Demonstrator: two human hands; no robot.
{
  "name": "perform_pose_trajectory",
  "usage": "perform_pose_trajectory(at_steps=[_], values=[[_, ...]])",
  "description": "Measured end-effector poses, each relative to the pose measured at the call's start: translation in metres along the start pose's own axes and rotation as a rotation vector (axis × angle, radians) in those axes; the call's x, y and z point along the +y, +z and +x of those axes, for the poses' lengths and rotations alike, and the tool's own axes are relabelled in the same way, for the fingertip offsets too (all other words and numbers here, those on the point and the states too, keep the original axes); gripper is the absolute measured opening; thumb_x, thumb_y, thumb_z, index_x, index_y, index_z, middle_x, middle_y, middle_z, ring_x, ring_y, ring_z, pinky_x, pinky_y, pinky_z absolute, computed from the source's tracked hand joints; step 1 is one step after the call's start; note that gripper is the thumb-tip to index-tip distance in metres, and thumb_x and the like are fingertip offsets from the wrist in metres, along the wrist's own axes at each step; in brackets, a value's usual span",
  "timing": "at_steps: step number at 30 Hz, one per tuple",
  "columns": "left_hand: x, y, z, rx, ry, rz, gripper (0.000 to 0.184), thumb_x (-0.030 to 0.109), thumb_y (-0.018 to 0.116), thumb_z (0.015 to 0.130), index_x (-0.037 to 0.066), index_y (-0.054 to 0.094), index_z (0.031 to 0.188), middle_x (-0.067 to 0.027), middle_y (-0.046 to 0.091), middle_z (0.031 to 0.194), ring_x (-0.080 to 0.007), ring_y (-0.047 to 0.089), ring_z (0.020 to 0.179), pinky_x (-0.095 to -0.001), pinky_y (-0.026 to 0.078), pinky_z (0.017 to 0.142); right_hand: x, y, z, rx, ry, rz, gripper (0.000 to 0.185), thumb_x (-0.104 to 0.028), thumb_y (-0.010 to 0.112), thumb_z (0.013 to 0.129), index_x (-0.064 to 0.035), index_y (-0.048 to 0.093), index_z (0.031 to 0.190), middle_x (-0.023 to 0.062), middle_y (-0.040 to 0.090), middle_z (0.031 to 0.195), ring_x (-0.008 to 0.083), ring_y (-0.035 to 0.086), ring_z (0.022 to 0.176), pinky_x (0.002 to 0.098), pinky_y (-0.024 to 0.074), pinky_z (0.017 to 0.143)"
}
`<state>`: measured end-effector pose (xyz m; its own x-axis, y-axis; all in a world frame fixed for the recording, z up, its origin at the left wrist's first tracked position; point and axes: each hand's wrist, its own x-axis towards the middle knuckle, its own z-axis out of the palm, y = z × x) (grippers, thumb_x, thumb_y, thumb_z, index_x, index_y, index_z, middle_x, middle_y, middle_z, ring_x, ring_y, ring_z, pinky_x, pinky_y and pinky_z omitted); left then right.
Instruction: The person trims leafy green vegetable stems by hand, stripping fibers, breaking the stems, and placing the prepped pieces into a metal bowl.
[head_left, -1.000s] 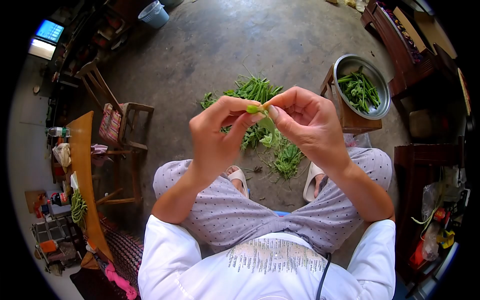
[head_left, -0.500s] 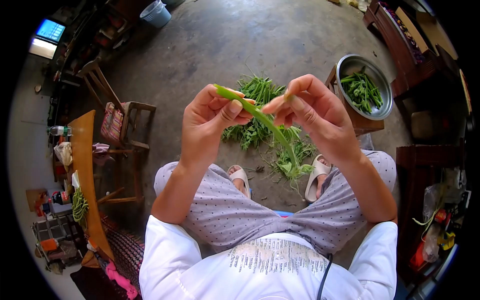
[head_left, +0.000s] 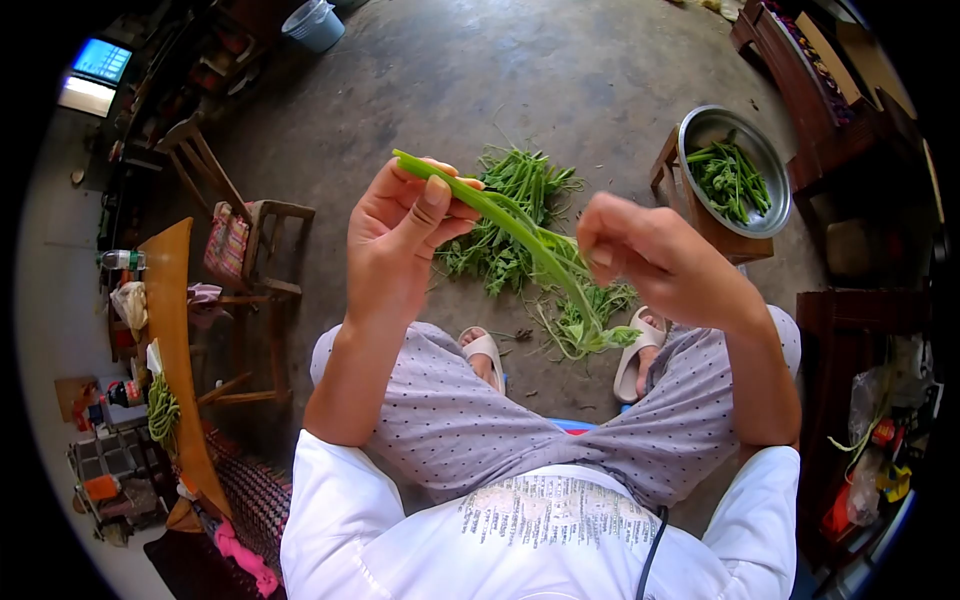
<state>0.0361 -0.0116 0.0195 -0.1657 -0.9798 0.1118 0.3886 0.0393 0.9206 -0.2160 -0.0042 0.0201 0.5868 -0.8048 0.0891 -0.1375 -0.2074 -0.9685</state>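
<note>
A long green stem point(head_left: 530, 240) with a leafy lower end slants down to the right, its upper end pinched between the thumb and fingers of my left hand point(head_left: 405, 225). Beside its middle, to the right, my right hand point(head_left: 665, 255) has its fingers curled together and a little blurred; whether they grip a thin strand cannot be made out. Behind the stem, a heap of green stems and leaves point(head_left: 525, 185) lies on the floor. Cut green stems point(head_left: 730, 180) fill part of a metal basin point(head_left: 694, 130) at the right.
The basin rests on a wooden stool point(head_left: 735, 243). A wooden chair point(head_left: 262, 215) and a long wooden table point(head_left: 165, 290) are at the left. A blue bucket point(head_left: 315, 30) stands at the back left. My sandalled feet are on the floor below the heap.
The stem has swung from between both hands to hang lengthwise from my left hand, which moved slightly left. My right hand has moved right and down, away from the stem's upper end.
</note>
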Motion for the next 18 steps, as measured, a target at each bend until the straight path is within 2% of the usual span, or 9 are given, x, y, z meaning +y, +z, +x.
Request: perform_pose_trajectory(at_steps=[3,5,8,10,11,13,14,16,18], values=[[0.004,-0.007,0.001,0.039,0.028,-0.009,0.019,0.015,0.062,0.091,0.002,0.059,0.103,-0.0155,0.067,0.096,-0.0177,0.068,0.083,-0.0265,0.058,0.074,0.019,-0.014,-0.006,-0.206,0.135,-0.233,0.019,0.010,0.054,0.072,-0.0010,0.045,0.086,0.0125,0.050,0.067,0.0259,0.049,0.059,0.0354,0.0417,0.056],[0.007,-0.012,0.002,0.048,0.058,-0.049,0.018,0.015,0.062,0.091,0.001,0.059,0.104,-0.0156,0.067,0.095,-0.0169,0.068,0.081,-0.0257,0.058,0.073,0.044,-0.019,-0.012,-0.365,0.374,-0.662,0.022,0.007,0.054,0.072,0.0003,0.051,0.093,0.0144,0.058,0.074,0.0323,0.057,0.070,0.0376,0.0451,0.062],[0.011,-0.014,0.002,0.097,0.078,-0.053,0.017,0.014,0.061,0.091,0.001,0.059,0.103,-0.0140,0.067,0.093,-0.0162,0.068,0.080,-0.0251,0.057,0.072,0.093,-0.028,-0.027,-0.309,0.425,-0.919,0.021,0.004,0.057,0.071,0.0013,0.055,0.092,0.0183,0.062,0.081,0.0382,0.059,0.078,0.0429,0.0475,0.067],[0.012,-0.015,0.000,0.101,0.081,-0.032,0.018,0.014,0.059,0.093,0.002,0.058,0.105,-0.0117,0.066,0.093,-0.0144,0.066,0.079,-0.0226,0.054,0.069,0.110,-0.037,-0.029,-0.340,0.711,-1.086,0.017,0.003,0.058,0.071,0.0022,0.058,0.088,0.0201,0.062,0.083,0.0386,0.060,0.081,0.0443,0.0489,0.070],[0.012,-0.016,0.000,0.102,0.084,-0.015,0.018,0.014,0.057,0.094,0.002,0.057,0.108,-0.0094,0.065,0.093,-0.0126,0.064,0.079,-0.0202,0.051,0.066,0.114,-0.038,-0.031,-0.342,0.709,-1.090,0.017,0.003,0.058,0.071,0.0022,0.058,0.088,0.0201,0.062,0.083,0.0386,0.060,0.081,0.0443,0.0489,0.070],[0.014,-0.014,0.000,0.122,0.079,0.004,0.016,0.015,0.061,0.092,0.004,0.058,0.103,-0.0085,0.065,0.088,-0.0124,0.065,0.074,-0.0212,0.053,0.064,0.118,-0.040,-0.031,-0.077,0.553,-1.054,0.015,0.002,0.059,0.070,0.0027,0.059,0.085,0.0205,0.062,0.082,0.0410,0.059,0.079,0.0462,0.0475,0.070],[0.015,-0.013,0.000,0.140,0.069,0.025,0.014,0.015,0.064,0.090,0.005,0.059,0.098,-0.0075,0.065,0.083,-0.0122,0.066,0.069,-0.0221,0.054,0.062,0.116,-0.039,-0.024,0.031,0.361,-0.927,0.013,-0.001,0.064,0.075,0.0024,0.059,0.087,0.0166,0.059,0.073,0.0308,0.059,0.065,0.0393,0.0463,0.060],[0.014,-0.012,-0.001,0.137,0.061,0.050,0.014,0.016,0.065,0.090,0.006,0.059,0.097,-0.0062,0.065,0.081,-0.0112,0.064,0.066,-0.0217,0.053,0.059,0.063,-0.022,-0.003,0.160,0.254,-0.475,0.012,-0.004,0.068,0.080,-0.0004,0.061,0.089,0.0064,0.052,0.064,0.0123,0.049,0.056,0.0270,0.0396,0.053],[0.011,-0.007,-0.001,0.127,0.050,0.072,0.014,0.017,0.066,0.089,0.007,0.059,0.095,-0.0048,0.065,0.078,-0.0102,0.063,0.063,-0.0213,0.051,0.057,0.031,-0.003,0.008,0.240,0.120,-0.254,0.013,-0.006,0.069,0.083,-0.0031,0.064,0.094,-0.0017,0.046,0.064,0.0028,0.039,0.058,0.0187,0.0325,0.053]])
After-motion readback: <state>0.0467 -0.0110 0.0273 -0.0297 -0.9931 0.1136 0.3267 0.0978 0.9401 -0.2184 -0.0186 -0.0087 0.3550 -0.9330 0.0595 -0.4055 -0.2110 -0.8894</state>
